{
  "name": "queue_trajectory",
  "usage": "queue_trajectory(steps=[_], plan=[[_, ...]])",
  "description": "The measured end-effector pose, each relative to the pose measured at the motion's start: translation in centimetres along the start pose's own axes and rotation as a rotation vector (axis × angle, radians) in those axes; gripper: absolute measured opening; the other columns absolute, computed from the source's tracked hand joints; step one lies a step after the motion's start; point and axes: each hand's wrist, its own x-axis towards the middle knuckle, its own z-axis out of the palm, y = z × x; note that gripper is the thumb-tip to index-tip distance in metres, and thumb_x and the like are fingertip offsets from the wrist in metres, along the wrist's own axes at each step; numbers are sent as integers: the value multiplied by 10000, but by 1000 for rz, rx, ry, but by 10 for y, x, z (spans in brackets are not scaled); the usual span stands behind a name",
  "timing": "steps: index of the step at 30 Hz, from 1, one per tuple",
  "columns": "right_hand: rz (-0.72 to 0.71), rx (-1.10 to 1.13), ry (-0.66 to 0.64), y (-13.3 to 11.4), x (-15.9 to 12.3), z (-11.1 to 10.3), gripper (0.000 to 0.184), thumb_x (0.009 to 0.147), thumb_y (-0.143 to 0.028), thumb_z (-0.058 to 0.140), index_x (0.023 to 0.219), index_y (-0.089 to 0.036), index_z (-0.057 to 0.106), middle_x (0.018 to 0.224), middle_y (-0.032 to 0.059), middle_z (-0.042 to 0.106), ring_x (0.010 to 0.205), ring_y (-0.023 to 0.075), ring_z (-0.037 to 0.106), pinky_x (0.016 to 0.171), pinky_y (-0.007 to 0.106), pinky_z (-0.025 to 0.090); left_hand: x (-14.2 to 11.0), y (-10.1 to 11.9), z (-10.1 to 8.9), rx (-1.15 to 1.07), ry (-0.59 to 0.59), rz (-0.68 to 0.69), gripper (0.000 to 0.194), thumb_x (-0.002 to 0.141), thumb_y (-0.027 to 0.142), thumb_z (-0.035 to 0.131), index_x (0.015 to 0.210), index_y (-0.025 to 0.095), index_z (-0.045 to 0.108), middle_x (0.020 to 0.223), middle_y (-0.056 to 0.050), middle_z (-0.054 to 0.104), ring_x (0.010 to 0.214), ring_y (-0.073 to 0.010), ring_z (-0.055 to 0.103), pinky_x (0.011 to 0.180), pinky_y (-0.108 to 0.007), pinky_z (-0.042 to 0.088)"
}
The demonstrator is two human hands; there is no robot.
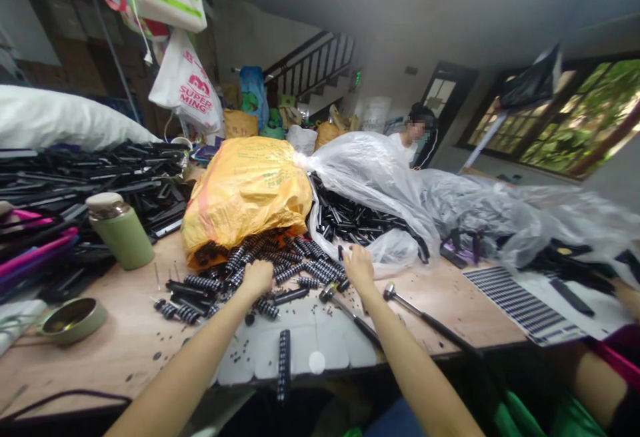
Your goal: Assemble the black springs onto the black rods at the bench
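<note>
My left hand is closed over a heap of black-and-white ribbed cylinders; what its fingers grip, if anything, is hidden. My right hand is pinched closed by the edge of a clear plastic bag, with a small black part at its fingertips. Inside that bag lie many thin black pieces. A yellow sack spills the ribbed cylinders onto the table. Nearer to me, a single ribbed black strip rests on a pale sheet at the table edge.
Two hammers lie near my right arm. To the left stand a green flask, a round cup-like lid and stacked black parts. A patterned sheet and another person's arm are at right. A person is behind.
</note>
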Motion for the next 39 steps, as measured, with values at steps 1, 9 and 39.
queue_trajectory(steps=[1, 9, 39], plan=[[-13, 17, -44, -1, 20, -1, 323, 890, -259, 391, 1124, -56, 482, 1162, 188, 502, 1114, 258, 428, 926, 386, 309, -2, 1, 0, -2, 4, 4, 209, 739, 183, 515, 899, 91, 613, 961, -182, 626, 952, -286, 553, 824, -396, 385], [-122, 141, -455, 16, 94, -9, 360, 732, -329, 660, 1023, -134, 576, 1040, 61, 597, 907, 179, 584, 820, 366, 458, -44, -4, -50, -326, 183, 173, 230, 796, 276, 468, 966, 149, 558, 962, -77, 596, 912, -177, 553, 815, -277, 403], [-706, 632, -172, -101, -165, -9, 1222, 445, -562, 760, 1377, -146, 89, 1367, 187, 279, 1293, 315, 236, 1056, 469, 264, -155, 53, -14, -1976, 39, -362, 324, 704, 395, 578, 911, 146, 593, 496, 50, 514, 359, -75, 451, 356, -182, 356]])
